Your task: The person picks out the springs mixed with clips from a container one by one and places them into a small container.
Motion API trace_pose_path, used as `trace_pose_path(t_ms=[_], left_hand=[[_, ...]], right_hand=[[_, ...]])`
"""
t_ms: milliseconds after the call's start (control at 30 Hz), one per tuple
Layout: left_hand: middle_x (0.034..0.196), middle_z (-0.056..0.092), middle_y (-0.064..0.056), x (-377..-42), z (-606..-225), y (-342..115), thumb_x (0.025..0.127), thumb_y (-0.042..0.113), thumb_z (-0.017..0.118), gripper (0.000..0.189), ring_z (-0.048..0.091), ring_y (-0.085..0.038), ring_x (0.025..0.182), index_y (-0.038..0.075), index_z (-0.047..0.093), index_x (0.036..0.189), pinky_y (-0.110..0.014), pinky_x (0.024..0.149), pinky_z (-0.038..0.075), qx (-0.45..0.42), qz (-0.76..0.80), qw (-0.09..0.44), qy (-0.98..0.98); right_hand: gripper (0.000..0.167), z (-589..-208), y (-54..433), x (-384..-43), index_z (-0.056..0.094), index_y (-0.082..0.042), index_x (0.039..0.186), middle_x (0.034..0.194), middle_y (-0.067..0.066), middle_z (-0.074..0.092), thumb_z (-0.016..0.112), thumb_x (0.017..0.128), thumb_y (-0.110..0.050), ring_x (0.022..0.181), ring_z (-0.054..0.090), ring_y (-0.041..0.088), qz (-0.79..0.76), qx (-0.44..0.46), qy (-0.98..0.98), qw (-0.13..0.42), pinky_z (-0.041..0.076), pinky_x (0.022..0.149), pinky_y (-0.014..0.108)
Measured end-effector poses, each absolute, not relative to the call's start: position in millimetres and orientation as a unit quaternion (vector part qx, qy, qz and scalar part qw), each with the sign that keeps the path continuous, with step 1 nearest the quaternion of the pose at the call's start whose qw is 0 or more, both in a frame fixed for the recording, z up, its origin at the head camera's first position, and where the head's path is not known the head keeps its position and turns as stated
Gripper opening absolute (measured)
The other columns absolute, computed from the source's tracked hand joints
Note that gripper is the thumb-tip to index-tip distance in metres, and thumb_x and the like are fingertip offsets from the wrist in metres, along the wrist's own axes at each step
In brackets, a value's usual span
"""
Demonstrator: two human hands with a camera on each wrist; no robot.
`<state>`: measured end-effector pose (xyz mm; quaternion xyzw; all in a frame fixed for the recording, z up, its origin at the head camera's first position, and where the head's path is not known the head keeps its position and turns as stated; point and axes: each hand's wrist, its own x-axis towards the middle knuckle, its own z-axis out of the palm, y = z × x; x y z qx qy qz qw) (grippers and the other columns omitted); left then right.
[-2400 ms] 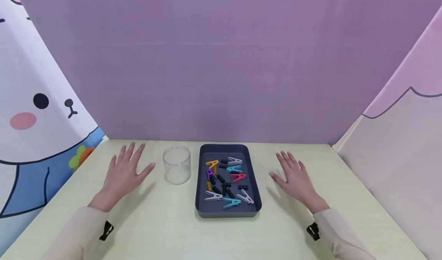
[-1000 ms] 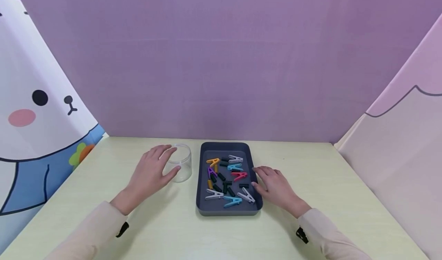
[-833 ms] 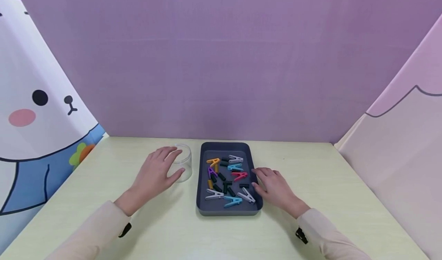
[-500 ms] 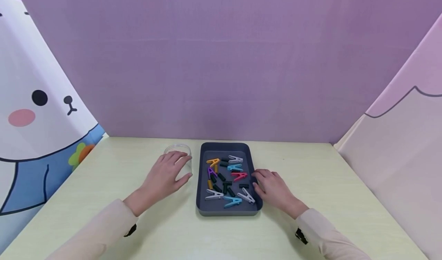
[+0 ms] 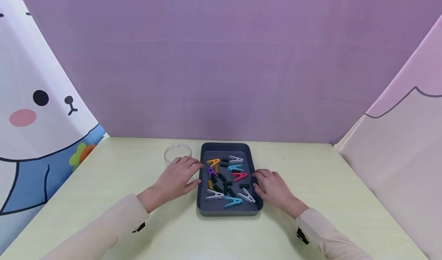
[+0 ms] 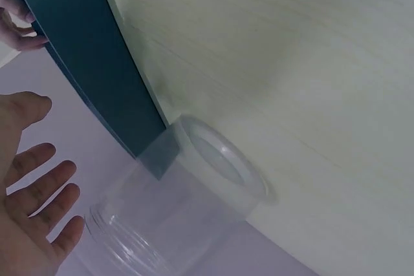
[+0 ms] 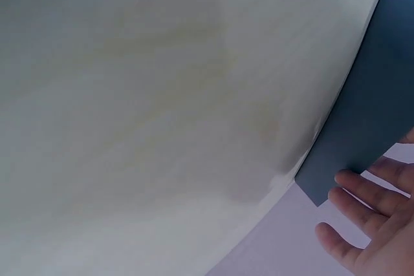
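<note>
A dark grey tray (image 5: 229, 213) stands on the table, holding several small plastic clips, among them a red one (image 5: 239, 176), a light blue one (image 5: 233, 202) and an orange one (image 5: 213, 162). Small dark ribbed cylinders (image 5: 243, 186) lie among them. My left hand (image 5: 176, 180) hovers by the tray's left rim with fingers spread; the left wrist view shows a gap between it and the tray wall (image 6: 84, 50). Fingers of my right hand (image 5: 276, 191) touch the tray's right side, straight or slightly bent. Behind my left hand stands a clear jar (image 5: 177, 146), partly hidden.
The pale wooden table (image 5: 165, 233) runs back to a purple cloth wall (image 5: 221, 60). A printed cartoon cloth (image 5: 45, 144) hangs at the left, and a pink and white one (image 5: 407, 144) at the right.
My left hand has moved right, past the front of the jar to the tray's left rim. My right hand came in to the tray's right side earlier and has stayed there.
</note>
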<state>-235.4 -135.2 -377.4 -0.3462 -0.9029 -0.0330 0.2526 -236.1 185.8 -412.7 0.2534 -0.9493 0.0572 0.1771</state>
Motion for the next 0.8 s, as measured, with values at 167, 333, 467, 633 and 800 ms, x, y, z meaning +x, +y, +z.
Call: trace_pose_path(t_ms=[167, 333, 467, 633, 800], left_hand=[[0.108, 0.063, -0.003, -239, -379, -128, 0.077, 0.034, 0.070, 0.040, 0.055, -0.020, 0.102, 0.013, 0.062, 0.111, -0.038, 0.087, 0.045, -0.358, -0.023, 0.230, -0.904], [0.110, 0.063, -0.003, -243, -377, -121, 0.078, 0.032, 0.070, 0.041, 0.054, -0.020, 0.103, 0.012, 0.062, 0.113, -0.039, 0.090, 0.044, -0.372, -0.012, 0.192, -0.908], [0.111, 0.063, -0.003, -248, -377, -115, 0.077, 0.030, 0.071, 0.041, 0.054, -0.019, 0.105, 0.013, 0.062, 0.113, -0.041, 0.093, 0.044, -0.384, -0.004, 0.161, -0.909], [0.110, 0.063, 0.000, -253, -377, -109, 0.077, 0.028, 0.072, 0.037, 0.054, -0.018, 0.103, 0.016, 0.063, 0.110, -0.036, 0.089, 0.044, -0.399, 0.005, 0.135, -0.907], [0.107, 0.064, 0.001, -256, -379, -104, 0.075, 0.027, 0.074, 0.035, 0.055, -0.017, 0.099, 0.018, 0.064, 0.108, -0.034, 0.084, 0.043, -0.399, 0.017, 0.117, -0.909]], right_hand=[[0.029, -412, 186, -236, 0.063, -0.008, 0.106, 0.112, 0.008, 0.061, 0.062, 0.083, -0.024, 0.108, 0.055, 0.024, 0.059, 0.253, -0.950, 0.174, 0.044, 0.086, 0.044], [0.028, -411, 186, -236, 0.062, -0.008, 0.106, 0.112, 0.007, 0.061, 0.062, 0.083, -0.024, 0.107, 0.055, 0.023, 0.061, 0.254, -0.950, 0.173, 0.044, 0.086, 0.044], [0.028, -412, 186, -236, 0.062, -0.008, 0.106, 0.112, 0.007, 0.061, 0.062, 0.083, -0.024, 0.107, 0.055, 0.023, 0.063, 0.255, -0.949, 0.173, 0.044, 0.086, 0.044], [0.029, -412, 186, -236, 0.062, -0.008, 0.107, 0.112, 0.007, 0.061, 0.062, 0.083, -0.024, 0.108, 0.055, 0.023, 0.065, 0.254, -0.950, 0.171, 0.044, 0.086, 0.044], [0.029, -413, 186, -237, 0.062, -0.008, 0.107, 0.112, 0.008, 0.061, 0.062, 0.083, -0.024, 0.108, 0.055, 0.023, 0.064, 0.253, -0.950, 0.170, 0.044, 0.086, 0.044]])
